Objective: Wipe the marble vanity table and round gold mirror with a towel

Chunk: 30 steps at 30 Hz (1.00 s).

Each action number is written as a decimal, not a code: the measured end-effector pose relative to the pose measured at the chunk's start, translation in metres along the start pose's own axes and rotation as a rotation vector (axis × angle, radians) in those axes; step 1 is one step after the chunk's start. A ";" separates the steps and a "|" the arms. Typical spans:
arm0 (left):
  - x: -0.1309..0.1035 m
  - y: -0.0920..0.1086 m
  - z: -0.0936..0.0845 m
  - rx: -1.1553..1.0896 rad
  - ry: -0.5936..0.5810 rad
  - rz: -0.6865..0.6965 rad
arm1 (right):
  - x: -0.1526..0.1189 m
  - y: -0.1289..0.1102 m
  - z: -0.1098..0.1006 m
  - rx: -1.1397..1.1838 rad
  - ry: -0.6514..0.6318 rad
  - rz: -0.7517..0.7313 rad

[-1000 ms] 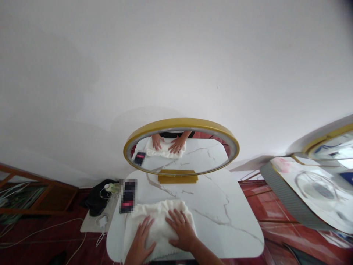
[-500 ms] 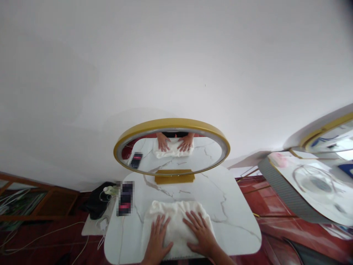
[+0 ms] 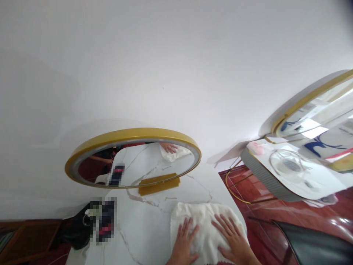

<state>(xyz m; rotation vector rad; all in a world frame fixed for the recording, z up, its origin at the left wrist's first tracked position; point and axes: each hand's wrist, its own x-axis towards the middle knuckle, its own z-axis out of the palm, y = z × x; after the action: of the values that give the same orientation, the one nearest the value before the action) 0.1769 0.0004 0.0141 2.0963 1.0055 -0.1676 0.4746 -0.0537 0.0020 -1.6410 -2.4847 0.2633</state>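
A white cloth [image 3: 205, 217], rumpled and spread, lies at the right part of the white marble-patterned table [image 3: 149, 232]. On its left side my left hand [image 3: 185, 241] rests palm down, fingers stretched out. My right hand [image 3: 231, 237] presses flat on the cloth's right side with its fingers spread. Both palms face the cloth, so what is under them is hidden. A gold-rimmed oval mirror [image 3: 132, 133] behind the cloth reflects part of the cloth and one hand.
A pixelated dark item [image 3: 107, 221] sits at the table's left edge, beside a black bag [image 3: 75, 228]. To the right stand a second table [image 3: 264, 158] with coiled cable, another gold-rimmed mirror [image 3: 311, 94] and a black chair [image 3: 317, 241] on the red floor.
My view has turned to the right and tilted. The cloth, with both hands flat on it, has moved rightward across the table; the fingers stay spread.
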 end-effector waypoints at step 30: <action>0.173 0.000 -0.075 0.522 0.646 -0.022 | 0.180 0.076 -0.026 -0.004 0.137 0.316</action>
<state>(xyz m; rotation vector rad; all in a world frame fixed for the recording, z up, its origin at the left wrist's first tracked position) 0.2783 0.1576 -0.0078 2.6968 1.4783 0.2915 0.4783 0.1429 0.0154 -1.9784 -2.1244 0.1747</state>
